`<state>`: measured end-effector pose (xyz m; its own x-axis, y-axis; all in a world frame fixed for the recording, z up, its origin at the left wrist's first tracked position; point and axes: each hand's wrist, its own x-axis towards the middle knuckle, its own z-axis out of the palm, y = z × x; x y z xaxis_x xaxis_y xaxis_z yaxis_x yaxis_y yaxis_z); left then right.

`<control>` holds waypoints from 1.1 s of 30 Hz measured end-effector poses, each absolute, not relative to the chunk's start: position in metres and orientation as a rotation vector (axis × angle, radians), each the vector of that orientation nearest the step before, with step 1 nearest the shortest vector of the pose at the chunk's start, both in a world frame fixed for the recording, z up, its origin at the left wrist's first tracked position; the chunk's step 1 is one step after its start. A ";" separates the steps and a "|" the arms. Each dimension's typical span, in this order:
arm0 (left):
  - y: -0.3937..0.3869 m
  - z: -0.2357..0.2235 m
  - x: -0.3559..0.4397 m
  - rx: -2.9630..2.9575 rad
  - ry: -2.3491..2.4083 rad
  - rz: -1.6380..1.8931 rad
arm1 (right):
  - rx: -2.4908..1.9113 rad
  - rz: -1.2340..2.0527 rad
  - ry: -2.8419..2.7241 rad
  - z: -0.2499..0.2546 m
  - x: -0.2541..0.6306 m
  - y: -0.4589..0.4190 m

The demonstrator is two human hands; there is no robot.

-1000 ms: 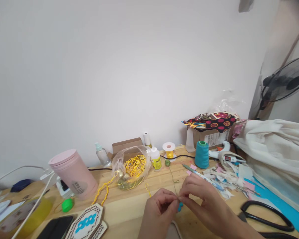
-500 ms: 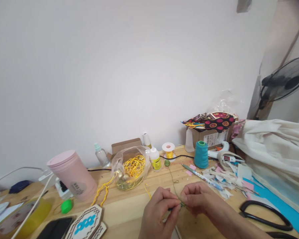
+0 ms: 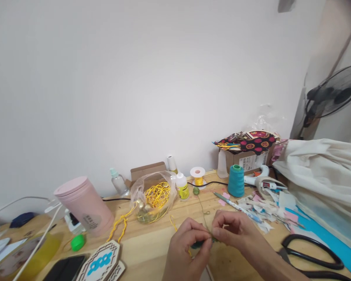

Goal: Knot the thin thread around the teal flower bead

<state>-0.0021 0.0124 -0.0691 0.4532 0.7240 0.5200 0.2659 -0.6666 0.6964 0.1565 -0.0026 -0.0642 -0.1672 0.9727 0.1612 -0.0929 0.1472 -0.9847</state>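
Observation:
Side by side over the near table, my hands work with their fingertips almost touching. My left hand (image 3: 188, 249) is closed in a pinch on a small teal-green piece (image 3: 197, 245), mostly covered by the fingers; its kind I cannot make out. Thumb and forefinger of my right hand (image 3: 235, 234) pinch thin green thread (image 3: 204, 218) beside it. That thread trails back over the wood to a little green thread ball (image 3: 196, 191). A bit of yellow cord (image 3: 173, 223) shows just beyond my left hand.
Black-handled scissors (image 3: 312, 253) lie at right, below paper scraps (image 3: 263, 207) and a pen (image 3: 236, 207). Behind stand a teal thread cone (image 3: 236, 181), a glue bottle (image 3: 181, 187) and a bag of yellow cord (image 3: 156, 195). Leftward are a pink canister (image 3: 84, 207) and octagonal wooden pieces (image 3: 101, 263).
Both hands stay close together, with small finger shifts. More of the teal-green piece shows between them, and a bit of yellow appears under my left fingers.

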 end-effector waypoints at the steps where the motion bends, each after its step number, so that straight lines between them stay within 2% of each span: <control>1: 0.012 -0.069 -0.002 2.138 0.842 1.127 | -0.941 1.209 -1.379 -0.064 0.157 -0.003; 8: 0.009 -0.070 0.002 1.917 0.894 1.163 | -1.010 1.024 -1.517 -0.063 0.158 -0.006; 15: 0.008 -0.069 0.002 1.949 0.905 1.211 | -1.038 1.127 -1.429 -0.065 0.157 -0.003; 26: 0.013 -0.069 -0.002 2.467 0.740 1.354 | -0.885 1.894 -0.814 -0.070 0.155 -0.005; 31: 0.011 -0.065 -0.002 2.390 0.699 1.253 | -0.592 2.352 -0.323 -0.071 0.154 -0.007; 33: 0.010 -0.065 -0.002 2.288 0.694 1.186 | -0.509 2.426 -0.335 -0.072 0.154 -0.007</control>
